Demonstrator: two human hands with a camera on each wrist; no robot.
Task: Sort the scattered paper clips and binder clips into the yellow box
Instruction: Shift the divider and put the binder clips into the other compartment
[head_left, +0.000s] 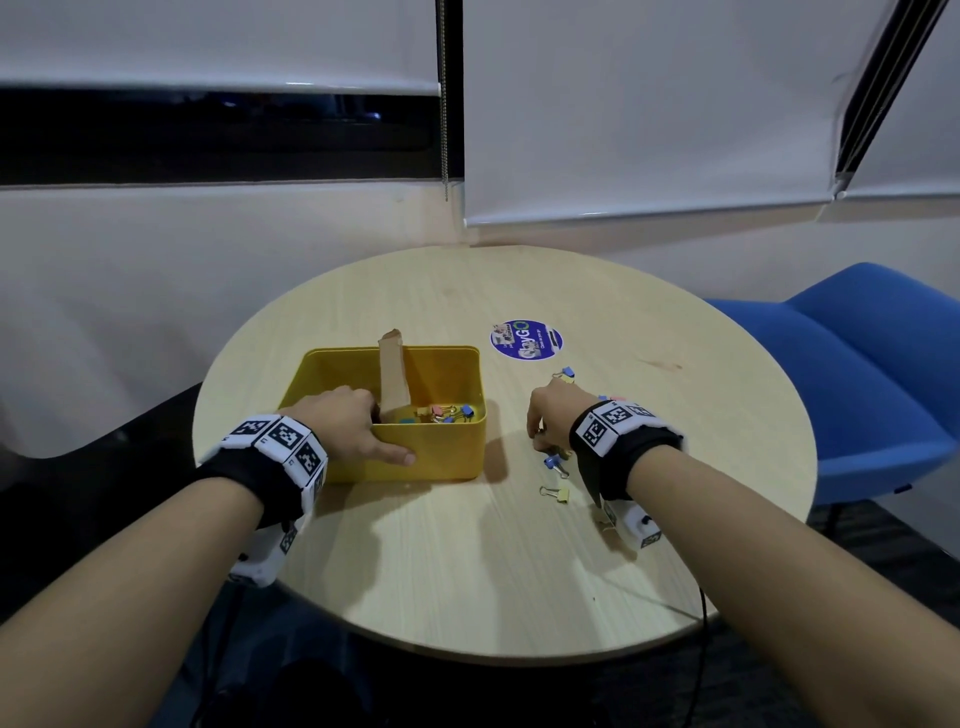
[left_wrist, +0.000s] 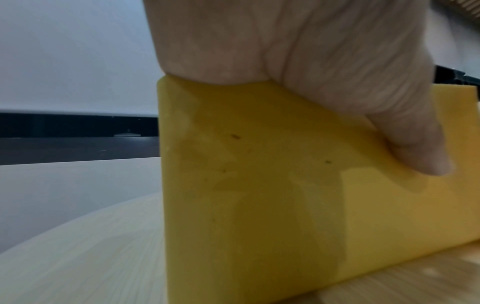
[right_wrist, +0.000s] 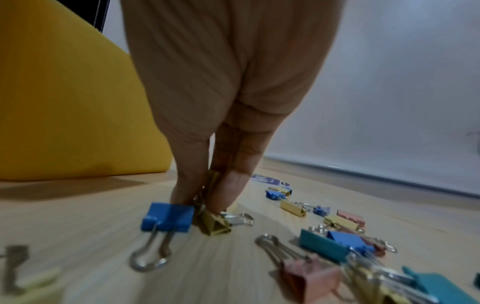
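From the head view, the left hand grips the yellow box's near rim on the round surface. In the right wrist view, the right hand pinches a gold binder clip amid scattered binder clips.

A: Yellow box: smooth matt plastic, a few small scuffs in the left wrist view.
B: Table: pale wood-grain, low sheen. Binder clips: painted bodies, blue, gold, pink, teal, with shiny bare wire handles.
A: Divider in the box: brown cardboard, matt. Sticker: glossy print.
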